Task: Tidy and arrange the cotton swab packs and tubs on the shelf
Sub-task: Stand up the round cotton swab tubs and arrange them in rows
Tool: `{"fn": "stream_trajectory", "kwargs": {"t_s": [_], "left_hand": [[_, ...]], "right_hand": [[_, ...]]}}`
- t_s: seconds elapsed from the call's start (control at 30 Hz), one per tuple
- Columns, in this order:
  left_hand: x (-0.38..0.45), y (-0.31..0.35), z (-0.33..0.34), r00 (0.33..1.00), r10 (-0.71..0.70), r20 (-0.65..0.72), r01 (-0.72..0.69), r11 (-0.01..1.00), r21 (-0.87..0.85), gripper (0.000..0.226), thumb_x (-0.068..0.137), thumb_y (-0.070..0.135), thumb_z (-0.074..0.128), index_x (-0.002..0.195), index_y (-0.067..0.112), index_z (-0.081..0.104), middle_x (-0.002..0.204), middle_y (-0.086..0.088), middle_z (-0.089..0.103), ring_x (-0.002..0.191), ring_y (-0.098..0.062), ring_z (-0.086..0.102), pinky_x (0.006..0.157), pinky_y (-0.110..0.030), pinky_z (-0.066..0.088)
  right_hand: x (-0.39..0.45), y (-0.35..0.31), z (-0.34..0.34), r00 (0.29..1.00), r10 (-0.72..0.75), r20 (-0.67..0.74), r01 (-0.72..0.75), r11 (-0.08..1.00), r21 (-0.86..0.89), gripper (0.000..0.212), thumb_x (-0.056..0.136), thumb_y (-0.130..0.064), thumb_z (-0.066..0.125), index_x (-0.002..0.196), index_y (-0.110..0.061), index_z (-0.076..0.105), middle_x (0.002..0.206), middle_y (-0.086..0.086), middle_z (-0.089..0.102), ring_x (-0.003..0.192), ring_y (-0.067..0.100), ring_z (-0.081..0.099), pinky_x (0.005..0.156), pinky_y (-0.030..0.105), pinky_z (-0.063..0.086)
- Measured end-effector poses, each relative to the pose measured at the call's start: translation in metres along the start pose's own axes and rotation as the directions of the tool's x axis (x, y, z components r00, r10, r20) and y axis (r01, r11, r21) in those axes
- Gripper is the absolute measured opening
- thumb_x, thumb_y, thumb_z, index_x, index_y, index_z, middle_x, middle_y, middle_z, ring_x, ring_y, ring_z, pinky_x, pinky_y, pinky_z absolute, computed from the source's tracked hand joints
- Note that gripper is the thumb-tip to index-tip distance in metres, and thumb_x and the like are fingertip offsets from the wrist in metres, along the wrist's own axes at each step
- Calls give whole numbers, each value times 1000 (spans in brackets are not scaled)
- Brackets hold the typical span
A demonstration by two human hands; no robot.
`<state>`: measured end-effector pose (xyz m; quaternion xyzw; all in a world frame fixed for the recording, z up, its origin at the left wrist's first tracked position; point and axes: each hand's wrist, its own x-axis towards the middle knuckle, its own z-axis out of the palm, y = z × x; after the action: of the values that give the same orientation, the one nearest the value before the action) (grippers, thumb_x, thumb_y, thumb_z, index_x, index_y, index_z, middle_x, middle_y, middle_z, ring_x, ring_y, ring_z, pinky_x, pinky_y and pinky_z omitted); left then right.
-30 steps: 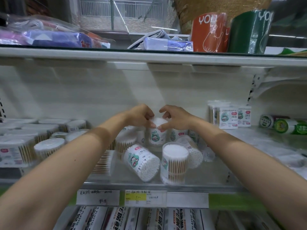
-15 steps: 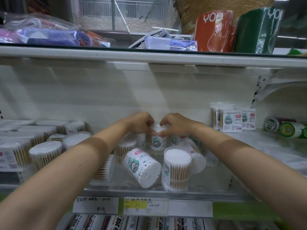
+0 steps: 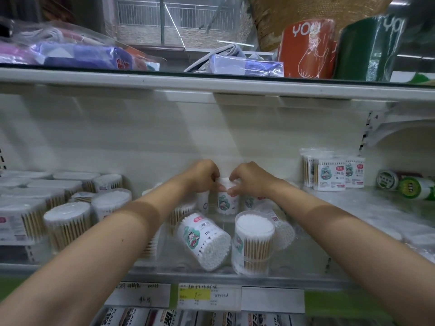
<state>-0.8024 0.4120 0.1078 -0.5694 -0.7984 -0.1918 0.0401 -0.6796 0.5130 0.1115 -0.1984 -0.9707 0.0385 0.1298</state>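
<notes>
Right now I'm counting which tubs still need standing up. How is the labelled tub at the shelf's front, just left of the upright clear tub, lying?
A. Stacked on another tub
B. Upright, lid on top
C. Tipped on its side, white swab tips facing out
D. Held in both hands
C: the labelled tub lies tilted on its side beside the clear tub, swab tips facing the camera; both hands grip a tub further back.

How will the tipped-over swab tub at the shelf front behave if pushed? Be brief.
The tipped tub lies on its round side, so it would probably roll toward the front lip. Packed only with swabs, it is likely light. Its smooth clear wall may slip in the fingers.
</notes>
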Motion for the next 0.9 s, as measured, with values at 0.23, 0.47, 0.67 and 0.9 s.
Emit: {"fn": "stream_trajectory", "kwargs": {"t_s": [0.23, 0.47, 0.67, 0.9], "left_hand": [[-19, -19, -32, 992, -122, -37, 125, 990, 68, 34, 90, 32, 56, 70, 5, 62, 76, -12, 63, 73, -28, 54, 66, -31, 41], [-41, -33, -43, 974, -200, 109, 198, 980, 25, 27, 89, 29, 58, 96, 6, 70, 93, -8, 69, 79, -20, 58, 74, -29, 44], [-53, -35, -44, 979, -179, 95, 175, 983, 46, 21, 91, 22, 54, 86, 8, 69, 84, -11, 64, 76, -21, 53, 68, -24, 37], [-73, -62, -64, 953, -301, -20, 301, 953, 39, 35, 89, 0, 46, 119, 5, 63, 126, -11, 62, 116, -25, 56, 94, -24, 40]], "right_hand": [[-6, -18, -11, 997, -26, -68, 26, 1000, 6, 51, 83, -31, 67, 127, -7, 55, 131, 11, 56, 123, 28, 48, 101, 31, 41], [2, -58, -9, 992, -114, 50, 111, 992, 58, 65, 76, -29, 75, 134, -17, 49, 131, 4, 55, 115, 23, 55, 80, 31, 52], [13, -78, 7, 977, -140, 158, 155, 984, -88, 65, 65, -40, 75, 124, -29, 52, 116, 5, 63, 110, 29, 55, 91, 41, 50], [15, -76, 8, 977, -119, 174, 134, 988, -74, 62, 78, -34, 71, 133, -19, 47, 131, 9, 55, 122, 31, 47, 97, 37, 44]]}}
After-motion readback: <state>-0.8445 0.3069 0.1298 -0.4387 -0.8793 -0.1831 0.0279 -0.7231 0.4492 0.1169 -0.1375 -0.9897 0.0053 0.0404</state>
